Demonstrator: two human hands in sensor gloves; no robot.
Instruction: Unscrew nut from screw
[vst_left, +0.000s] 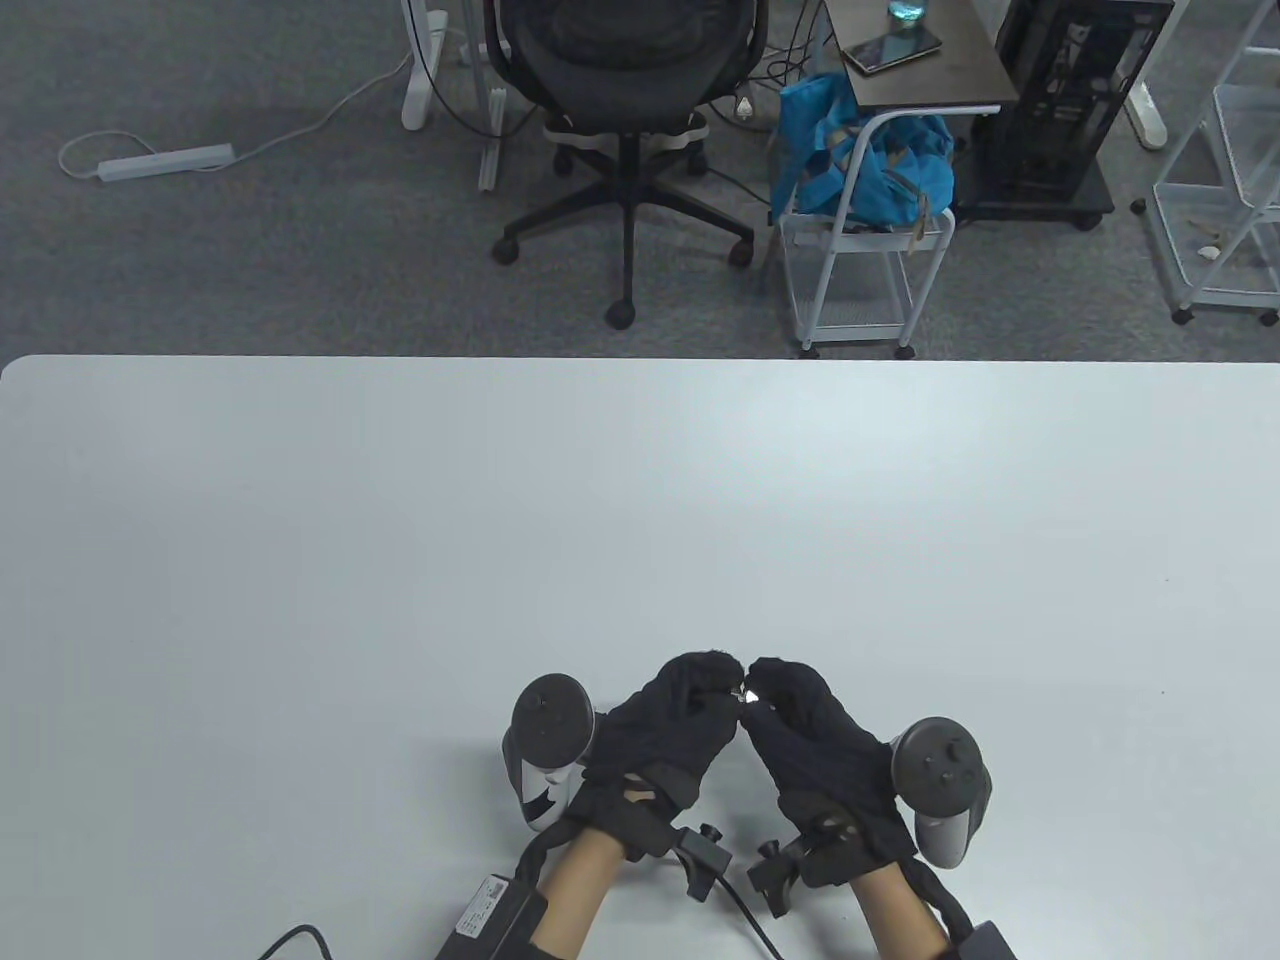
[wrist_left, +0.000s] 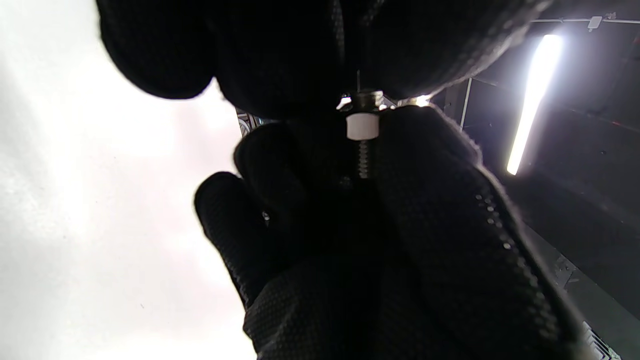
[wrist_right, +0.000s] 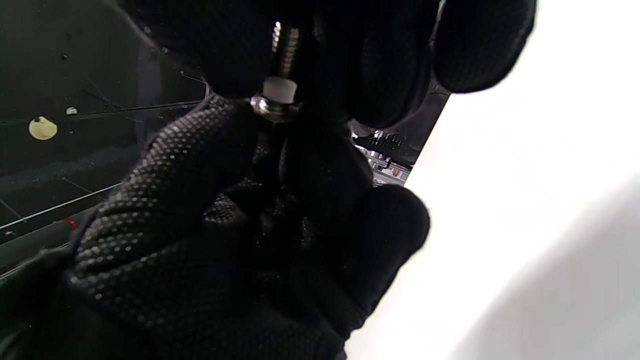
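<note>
Gloved fingers fill both wrist views, and between them runs the screw (wrist_left: 363, 159). The left hand (vst_left: 668, 728) is closed around one end of it and the right hand (vst_left: 800, 725) pinches the other, fingertips of the two meeting just above the tabletop (vst_left: 640, 520). A white nut (wrist_left: 362, 126) sits on the thread next to a metal collar (wrist_right: 270, 107), which may be the screw's head or a washer; which hand actually has the nut I cannot tell. Bare thread shows beyond the nut, so it probably has turns left. The likely trouble: thick glove tips slipping on so small a part, so screw and nut spin together, or the nut coming free suddenly and dropping, rolling away from the hands.
</note>
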